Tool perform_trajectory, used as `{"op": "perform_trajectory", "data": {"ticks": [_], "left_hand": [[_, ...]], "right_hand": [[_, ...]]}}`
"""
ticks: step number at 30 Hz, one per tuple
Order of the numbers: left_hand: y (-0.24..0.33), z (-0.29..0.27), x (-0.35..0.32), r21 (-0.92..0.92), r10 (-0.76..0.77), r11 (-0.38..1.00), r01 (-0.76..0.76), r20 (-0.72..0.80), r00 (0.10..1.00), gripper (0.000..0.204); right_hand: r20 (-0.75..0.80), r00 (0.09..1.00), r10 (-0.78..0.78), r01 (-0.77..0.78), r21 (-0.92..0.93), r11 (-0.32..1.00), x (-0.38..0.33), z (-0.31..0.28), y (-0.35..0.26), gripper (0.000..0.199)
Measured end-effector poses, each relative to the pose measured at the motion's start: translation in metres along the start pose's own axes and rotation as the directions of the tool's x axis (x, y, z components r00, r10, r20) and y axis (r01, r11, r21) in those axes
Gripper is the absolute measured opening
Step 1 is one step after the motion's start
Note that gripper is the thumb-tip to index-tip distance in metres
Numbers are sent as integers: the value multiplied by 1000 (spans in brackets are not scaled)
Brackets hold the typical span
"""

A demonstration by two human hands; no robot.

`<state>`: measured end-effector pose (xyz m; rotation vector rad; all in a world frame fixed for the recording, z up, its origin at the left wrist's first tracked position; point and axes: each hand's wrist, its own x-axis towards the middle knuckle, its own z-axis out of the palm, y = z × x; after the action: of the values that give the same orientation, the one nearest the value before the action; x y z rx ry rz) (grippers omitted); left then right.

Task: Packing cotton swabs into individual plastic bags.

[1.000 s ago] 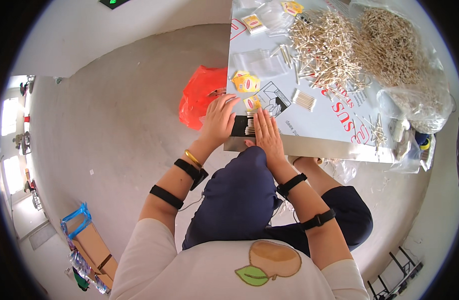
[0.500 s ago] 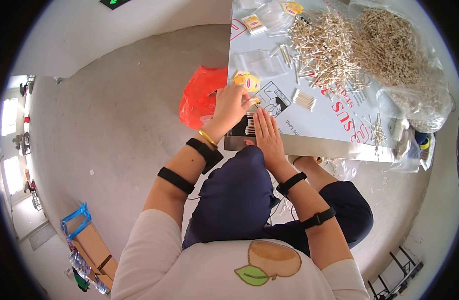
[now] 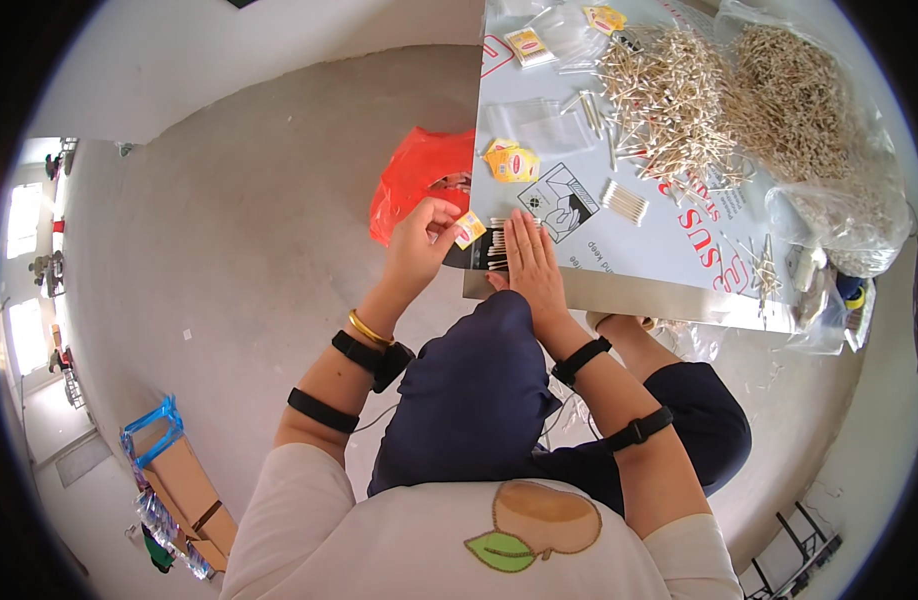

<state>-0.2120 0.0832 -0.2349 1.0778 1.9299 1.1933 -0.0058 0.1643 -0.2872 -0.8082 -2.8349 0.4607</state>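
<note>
Between the thumb and fingers of my left hand (image 3: 419,245) is a small yellow and white card (image 3: 469,230), held just off the table's left edge. My right hand (image 3: 536,268) lies flat with its fingers stretched out, over a row of cotton swabs (image 3: 497,250). The swabs' white tips stick out to its left, above a black patch at the table corner; the rest of them is hidden under the palm. Beyond my hands sits a small stack of yellow cards (image 3: 511,162). To the right, another neat row of cotton swabs (image 3: 625,203) rests on the printed table top (image 3: 639,262).
A large loose heap of cotton swabs (image 3: 669,95) covers the far table, beside a clear bag full of swabs (image 3: 789,95). Flat clear plastic bags (image 3: 544,125) lie near the stack. A red plastic bag (image 3: 409,180) hangs by the left edge. Cardboard boxes (image 3: 184,475) stand lower left.
My left hand has drawn back left and toward me, away from the card stack, with the card in its fingers. My right hand stays flat on the swabs. The view has shifted slightly.
</note>
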Motion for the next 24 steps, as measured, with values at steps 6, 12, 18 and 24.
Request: {"op": "perform_trajectory", "data": {"ticks": [6, 12, 18, 24], "left_hand": [[2, 18, -19, -23, -6, 1000, 9, 88, 996, 19], [12, 35, -11, -21, -50, 998, 53, 121, 991, 20], [13, 47, 22, 291, 183, 931, -222, 156, 971, 15], [9, 53, 25, 396, 274, 869, -297, 116, 955, 18]], "right_hand": [[-28, 1000, 8, -5, 103, 995, -1, -9, 4, 82], [-173, 972, 160, -113, 254, 961, 0, -37, 34, 62], [-174, 966, 190, -144, 244, 959, -7, -46, 42, 54], [-174, 966, 193, -136, 295, 946, -5, -50, 42, 45]]}}
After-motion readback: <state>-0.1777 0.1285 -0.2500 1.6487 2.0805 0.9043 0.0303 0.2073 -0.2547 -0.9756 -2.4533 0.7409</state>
